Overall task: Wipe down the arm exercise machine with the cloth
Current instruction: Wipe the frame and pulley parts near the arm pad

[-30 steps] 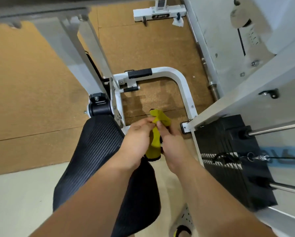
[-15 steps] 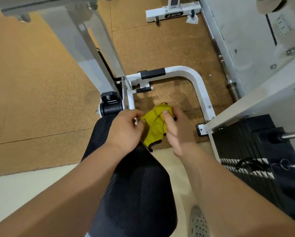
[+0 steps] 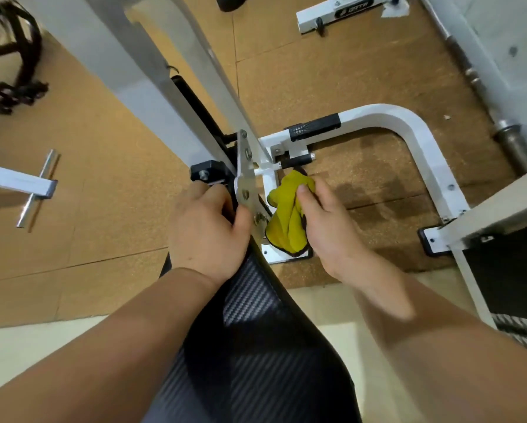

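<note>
Head view, right hand [image 3: 329,227] clutching yellow cloth [image 3: 286,221] beside metal plate [image 3: 246,178], left hand [image 3: 207,230] gripping seat pad [image 3: 256,346].

Reaches forward and down with both bare forearms, one from each lower corner, converging toward the middle. Curls the left hand [image 3: 205,230], back upward, over the top end of the black pad [image 3: 256,331], fingertips bent out of sight, thumb against the metal plate [image 3: 246,184]. Grips the bunched yellow cloth [image 3: 286,215] in the right hand [image 3: 329,227], thumb stretched along its top, fingers hidden beneath.
</note>
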